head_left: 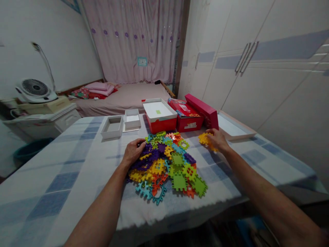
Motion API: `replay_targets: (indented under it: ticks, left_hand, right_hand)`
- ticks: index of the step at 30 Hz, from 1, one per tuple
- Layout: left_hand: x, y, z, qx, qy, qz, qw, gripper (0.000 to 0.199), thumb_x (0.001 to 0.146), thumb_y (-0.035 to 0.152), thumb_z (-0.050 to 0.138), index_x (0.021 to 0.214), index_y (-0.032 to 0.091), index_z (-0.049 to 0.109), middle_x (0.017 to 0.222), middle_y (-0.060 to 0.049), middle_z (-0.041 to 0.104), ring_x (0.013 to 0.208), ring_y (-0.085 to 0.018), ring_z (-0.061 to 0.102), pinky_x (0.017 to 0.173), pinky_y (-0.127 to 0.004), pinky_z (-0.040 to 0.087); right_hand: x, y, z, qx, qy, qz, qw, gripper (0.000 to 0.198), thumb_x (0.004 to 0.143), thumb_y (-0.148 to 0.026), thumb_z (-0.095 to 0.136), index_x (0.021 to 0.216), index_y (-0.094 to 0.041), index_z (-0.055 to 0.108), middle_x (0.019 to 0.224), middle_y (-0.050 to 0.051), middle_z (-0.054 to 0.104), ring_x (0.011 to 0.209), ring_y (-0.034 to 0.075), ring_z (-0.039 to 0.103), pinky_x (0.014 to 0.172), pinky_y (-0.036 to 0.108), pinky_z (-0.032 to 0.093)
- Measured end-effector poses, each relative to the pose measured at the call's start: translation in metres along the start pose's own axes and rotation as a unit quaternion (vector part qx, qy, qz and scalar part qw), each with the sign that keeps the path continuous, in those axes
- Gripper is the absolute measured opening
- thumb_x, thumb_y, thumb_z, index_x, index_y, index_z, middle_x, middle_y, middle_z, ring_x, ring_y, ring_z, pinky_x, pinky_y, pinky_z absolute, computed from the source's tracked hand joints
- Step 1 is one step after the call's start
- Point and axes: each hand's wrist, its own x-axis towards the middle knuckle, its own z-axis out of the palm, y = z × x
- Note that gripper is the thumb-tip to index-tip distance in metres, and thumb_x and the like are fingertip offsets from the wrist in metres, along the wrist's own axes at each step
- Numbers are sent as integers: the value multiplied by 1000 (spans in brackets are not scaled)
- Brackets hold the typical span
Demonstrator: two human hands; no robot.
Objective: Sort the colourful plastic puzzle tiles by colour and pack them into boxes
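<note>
A heap of plastic interlocking building pieces [177, 159] lies on the table, in purple, yellow, green, blue and orange. At the heap's left edge is my left hand [134, 151], its fingers bent beside the purple pieces [151, 156]. The thumb and forefinger look closed together; what is between them is too dark to make out. Out to the right, apart from the heap, my right hand [218, 140] has its fingers closed on yellow interlocking pieces [205, 138] at the tabletop. Part of the yellow pieces is hidden behind the fingers.
Behind the heap stand an open red-and-white box [160, 120], a red printed box [189, 120] and a long pink-red box [203, 109]. A shallow white lid [238, 127] lies right. Two small white trays [113, 132] stand left. The tablecloth [77, 192] hangs over the near edge.
</note>
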Motion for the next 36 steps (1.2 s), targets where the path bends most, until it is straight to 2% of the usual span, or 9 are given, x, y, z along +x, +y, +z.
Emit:
replay_targets:
  ticks: [3,6,10,14,18,25,27,32,36]
  left_hand:
    - [-2,6,0,14,-4,5,1000,33,79,43,52,95,21,71,101,-4,73,95,-20,65,93,-33,47]
    - [-5,11,0,20,-22,36,999,34,78,45,54,96,22,71,103,-4,72,100,-21,63,96,-34,45]
    - [-7,15,-3,21,-71,70,995,34,76,46,58,96,22,71,100,-4,71,99,-21,61,94,-34,45]
    - [-6,12,-5,46,-62,59,995,33,76,46,58,93,21,71,96,-5,71,96,-21,61,92,-35,46]
    - [-2,3,-3,72,-33,41,996,30,77,44,56,91,22,72,96,-4,72,95,-21,62,92,-35,46]
    - [-1,0,-2,100,-24,37,994,29,79,42,52,87,23,72,94,-4,72,94,-20,61,91,-34,45]
    - [-1,1,-2,108,-24,33,993,29,79,42,52,86,23,73,93,-4,72,93,-21,61,90,-33,46]
    - [-1,0,-1,123,-18,33,992,30,81,41,50,88,23,73,93,-4,72,93,-22,61,89,-34,46]
    - [-2,0,-1,118,-23,39,992,31,81,39,49,92,23,73,97,-5,72,97,-22,61,92,-35,45]
  right_hand:
    - [-6,-1,-1,-75,54,-59,994,40,73,-15,49,110,-12,64,113,14,62,108,25,55,94,37,41]
    - [-23,-28,5,-58,63,-156,984,35,77,-16,48,107,-14,64,114,13,61,110,25,52,97,38,38]
    - [-57,-86,25,52,-95,-329,938,29,85,-24,49,110,-17,62,112,9,63,107,20,54,96,33,39]
    - [-83,-129,52,47,-209,-441,872,49,81,-40,61,125,-18,54,125,10,56,116,21,48,99,35,35]
    - [-86,-140,69,-26,-224,-410,884,47,82,-37,59,126,-19,55,121,10,58,112,22,50,96,37,35]
    - [-70,-128,65,-112,-131,-323,931,40,83,-22,51,122,-18,58,128,11,53,117,24,45,93,38,35]
    - [-69,-129,64,-116,-116,-339,926,38,81,-19,51,117,-20,61,131,10,51,119,24,42,94,38,34]
    - [-72,-140,69,-162,-154,-419,880,22,83,-22,51,88,-24,73,123,7,58,121,26,38,96,41,30]
    - [-75,-145,78,-186,-146,-424,874,28,87,-25,47,99,-26,72,128,9,55,121,27,39,98,45,29]
